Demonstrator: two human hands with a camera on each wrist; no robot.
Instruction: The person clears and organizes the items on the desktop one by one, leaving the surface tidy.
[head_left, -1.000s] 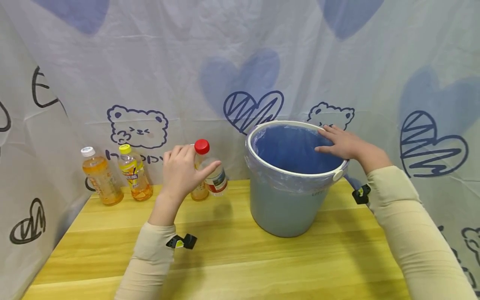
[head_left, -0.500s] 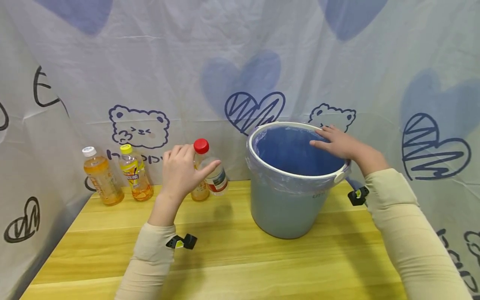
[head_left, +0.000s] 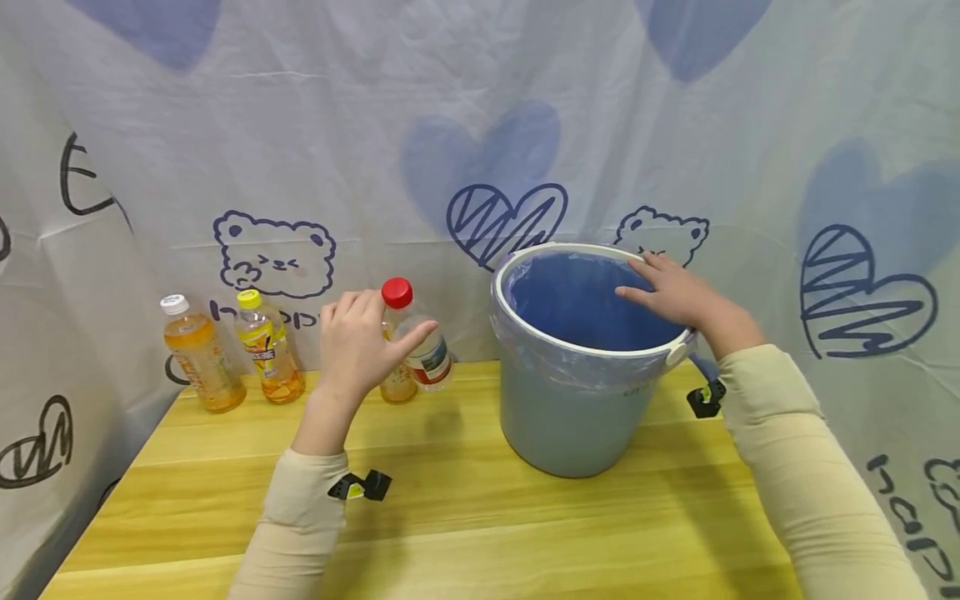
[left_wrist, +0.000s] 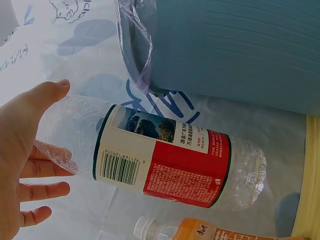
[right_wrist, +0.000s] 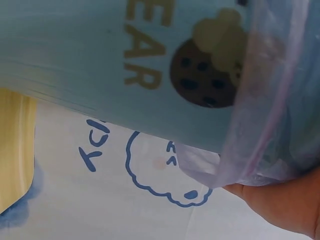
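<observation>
My left hand grips the upper part of a clear plastic water bottle with a red cap. It is held tilted above the table, with a shadow on the wood below. In the left wrist view the bottle shows a red and white label, with the thumb on one side and fingers on the other. My right hand rests on the far right rim of a blue-grey trash bin, its fingers extended and thumb over the opening. A clear liner bag folds over the bin's rim.
On the left stand two bottles of orange drink, one white-capped and one yellow-capped. Another orange drink bottle is partly hidden behind my left hand. A printed cloth hangs behind the yellow wooden table.
My right hand has shifted slightly left along the bin's rim. My left hand and the water bottle stay almost in place.
</observation>
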